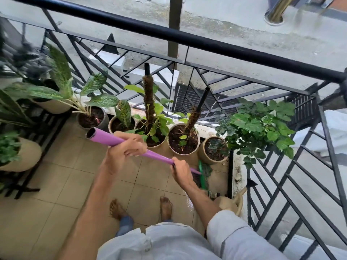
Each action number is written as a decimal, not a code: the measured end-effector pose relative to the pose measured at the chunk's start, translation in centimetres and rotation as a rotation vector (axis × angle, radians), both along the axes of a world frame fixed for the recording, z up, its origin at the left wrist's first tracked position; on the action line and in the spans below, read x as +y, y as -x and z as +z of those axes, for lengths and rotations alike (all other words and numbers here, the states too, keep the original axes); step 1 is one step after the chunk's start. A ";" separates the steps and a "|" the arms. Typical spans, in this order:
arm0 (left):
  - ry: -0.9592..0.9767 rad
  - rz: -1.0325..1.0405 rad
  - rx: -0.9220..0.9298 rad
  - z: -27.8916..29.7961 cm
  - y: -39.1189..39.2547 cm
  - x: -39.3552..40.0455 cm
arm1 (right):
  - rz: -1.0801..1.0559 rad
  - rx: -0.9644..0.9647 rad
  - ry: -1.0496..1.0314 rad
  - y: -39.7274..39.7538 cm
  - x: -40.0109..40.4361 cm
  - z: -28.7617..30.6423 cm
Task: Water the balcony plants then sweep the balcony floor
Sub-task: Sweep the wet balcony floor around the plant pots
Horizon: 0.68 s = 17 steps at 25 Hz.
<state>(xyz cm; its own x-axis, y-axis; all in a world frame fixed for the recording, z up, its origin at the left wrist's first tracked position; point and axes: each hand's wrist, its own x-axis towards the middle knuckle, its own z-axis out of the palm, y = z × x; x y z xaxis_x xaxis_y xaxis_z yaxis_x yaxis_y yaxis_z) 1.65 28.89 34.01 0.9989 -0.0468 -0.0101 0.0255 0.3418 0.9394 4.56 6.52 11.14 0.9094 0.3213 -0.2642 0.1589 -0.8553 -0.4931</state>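
A row of potted plants [150, 128] stands along the foot of the black railing [187, 40], and the nearest obstacle to the sweeping is the pot [214, 150] at the row's right end, its bushy green foliage spilling out over the railing. More pots sit on a dark rack [28, 166] left of the row. A tan watering can [231, 202] rests on the floor in the railing's corner, partly hidden behind the person's right forearm.

The broom head [202, 175] is mostly concealed (only a strip of green shows, just below that end pot), so its bristles cannot be made out.

The purple broom handle [112, 140] runs diagonally from its open hollow end, near the middle pots, down toward the corner. The left hand [125, 149] grips it high up, fingers curled round the shaft; the right hand [181, 170] grips it lower, fingers clamped just above the head. Bare feet [166, 207] stand on the beige tiled floor [65, 184], which looks wet near the watering can.
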 end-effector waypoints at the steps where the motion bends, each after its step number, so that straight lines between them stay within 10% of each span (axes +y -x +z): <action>1: -0.013 0.000 -0.020 0.7 0.0 0.7 | 0.008 -0.012 -0.031 -0.5 1.4 0.3; 17: -0.133 0.073 -0.006 6.1 3.8 10.4 | 0.131 0.076 -0.091 2.4 15.9 3.9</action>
